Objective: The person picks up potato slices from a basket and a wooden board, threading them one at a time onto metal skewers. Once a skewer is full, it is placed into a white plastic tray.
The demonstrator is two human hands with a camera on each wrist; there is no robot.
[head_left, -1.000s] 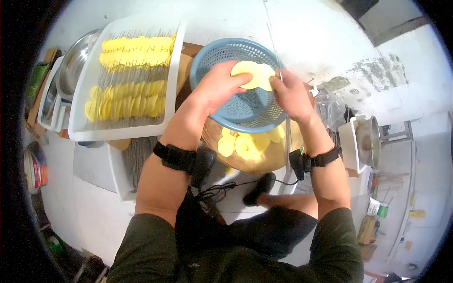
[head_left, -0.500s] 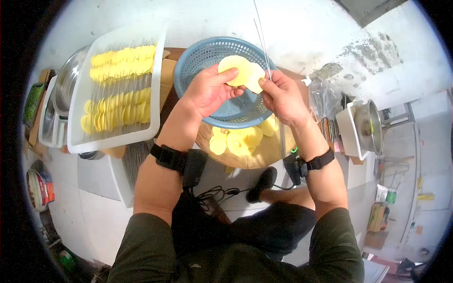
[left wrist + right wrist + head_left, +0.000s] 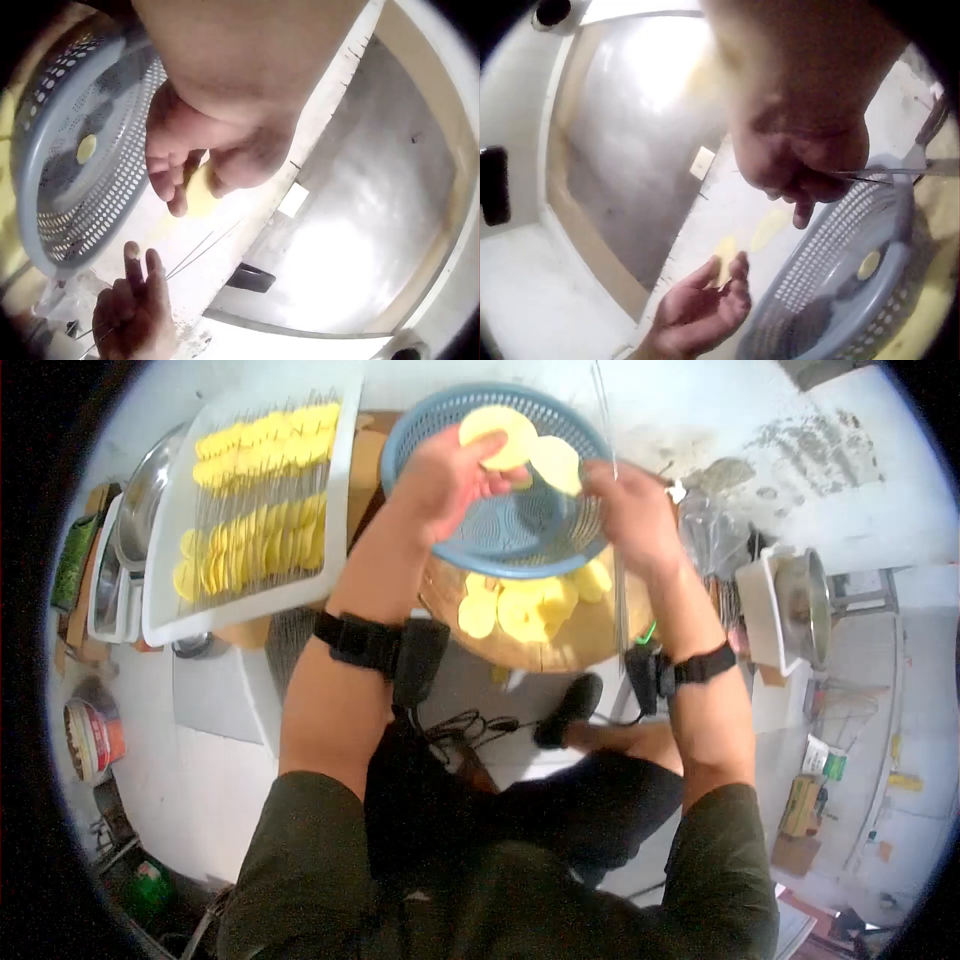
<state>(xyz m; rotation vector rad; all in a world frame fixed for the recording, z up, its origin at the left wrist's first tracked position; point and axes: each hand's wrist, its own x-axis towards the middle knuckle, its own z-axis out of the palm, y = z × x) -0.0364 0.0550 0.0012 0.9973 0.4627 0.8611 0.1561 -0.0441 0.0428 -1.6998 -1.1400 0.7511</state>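
My left hand pinches a thin, round yellow potato slice between thumb and fingers above the blue basket. Long thin metal skewers are gripped in my right hand and stick out above and below it. A second potato slice is at the right fingertips, beside the first one. In the right wrist view, curled right fingers enclose the skewers. The blue perforated basket stands on a round wooden board, with several more potato slices lying in front of it.
On the left, a white tray holds rows of skewered yellow slices. A steel bowl stands past it. At right are a clear plastic bag and a steel pot. A stained white wall rises behind.
The two slices, overlapping before, now show side by side, with my right hand drawn away to the right. Everything sits higher in the head view than half a second ago.
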